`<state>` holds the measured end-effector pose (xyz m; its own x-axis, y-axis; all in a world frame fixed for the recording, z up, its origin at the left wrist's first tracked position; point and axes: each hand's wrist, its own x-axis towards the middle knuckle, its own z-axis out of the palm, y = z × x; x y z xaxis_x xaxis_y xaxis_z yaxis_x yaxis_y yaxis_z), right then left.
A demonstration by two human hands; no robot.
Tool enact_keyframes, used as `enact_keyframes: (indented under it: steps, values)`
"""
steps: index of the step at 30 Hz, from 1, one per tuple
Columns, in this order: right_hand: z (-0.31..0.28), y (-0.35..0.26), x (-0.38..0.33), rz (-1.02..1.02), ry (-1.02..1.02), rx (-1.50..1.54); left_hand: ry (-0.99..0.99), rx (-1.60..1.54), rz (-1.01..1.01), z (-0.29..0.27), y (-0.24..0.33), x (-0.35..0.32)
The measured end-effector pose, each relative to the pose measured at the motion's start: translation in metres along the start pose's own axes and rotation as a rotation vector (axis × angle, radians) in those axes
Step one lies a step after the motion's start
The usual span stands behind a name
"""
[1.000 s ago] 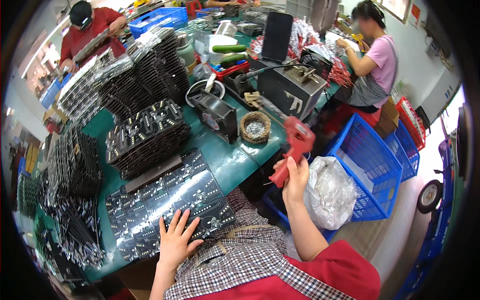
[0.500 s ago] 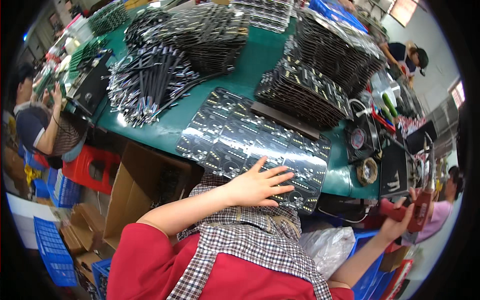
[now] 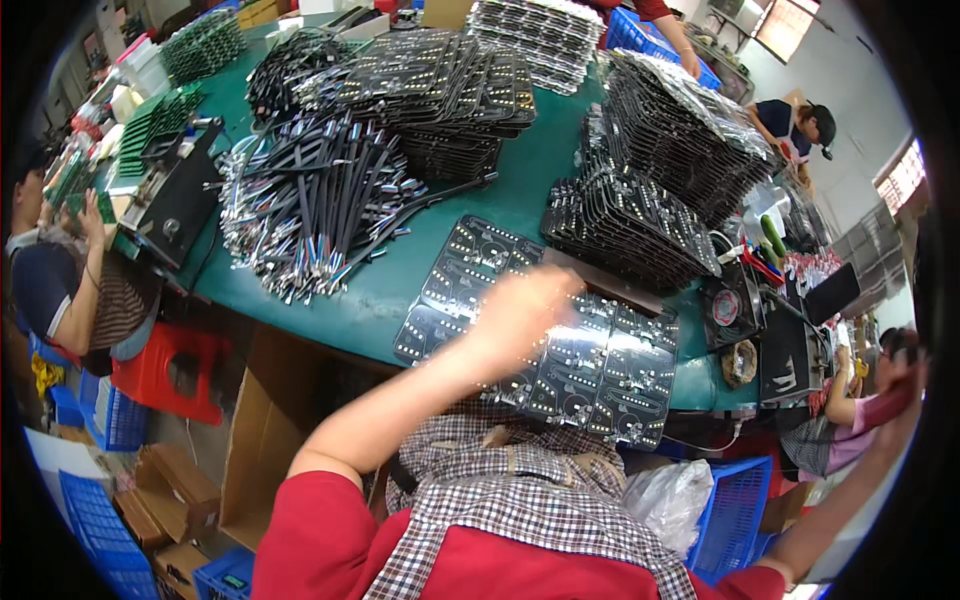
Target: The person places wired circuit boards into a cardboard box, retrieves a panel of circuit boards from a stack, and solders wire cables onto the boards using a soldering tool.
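A black circuit board panel (image 3: 570,385) with rows of small pale components lies on the table in front of me. My left hand (image 3: 530,310) is over the middle of the panel, near its upper edge. Motion smears its fingers, and I cannot tell whether it touches the board. Along the panel's far edge lies a brown bar (image 3: 625,292), partly behind that hand. Far out at the right rim, my right hand (image 3: 908,365) is raised and blurred, holding a red soldering gun (image 3: 888,405) whose tip I cannot make out.
Black board stacks (image 3: 635,225) stand behind the panel. A bundle of black wires (image 3: 320,195) lies left. A fan (image 3: 725,305) and a tape roll (image 3: 739,363) sit right. Co-workers (image 3: 65,290) are around the table. Blue crates (image 3: 735,515) stand below.
My left hand has lifted its spread fingers from the panel's lower part and moved up toward the brown bar. My right hand has swung the soldering gun outward and up to the right rim.
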<state>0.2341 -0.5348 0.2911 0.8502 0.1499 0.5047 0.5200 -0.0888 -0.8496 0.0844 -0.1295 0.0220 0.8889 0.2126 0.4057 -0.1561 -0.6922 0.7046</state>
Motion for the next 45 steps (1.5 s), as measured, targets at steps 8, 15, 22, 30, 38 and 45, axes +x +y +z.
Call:
enact_keyframes:
  steps: [8,15,22,30,38,45]
  values:
    - [0.097,0.120,-0.129,0.366,-0.102,0.815,0.320,0.996,-0.262,-0.028,-0.166,0.102]
    - [0.114,0.159,-0.150,0.632,-0.134,1.179,0.165,0.884,-0.011,-0.029,-0.170,0.090]
    - [0.083,0.203,-0.193,0.727,0.070,1.217,-0.075,0.601,0.265,-0.045,-0.021,0.028]
    - [0.106,0.209,-0.232,0.734,-0.261,1.070,-0.020,0.436,-0.318,-0.021,0.031,-0.121]
    - [0.189,0.168,-0.245,0.778,-0.638,0.669,0.410,0.399,-0.382,-0.002,0.013,-0.153]
    - [0.224,0.167,-0.241,0.696,-0.967,0.487,0.424,0.446,-0.340,-0.006,-0.002,-0.156]
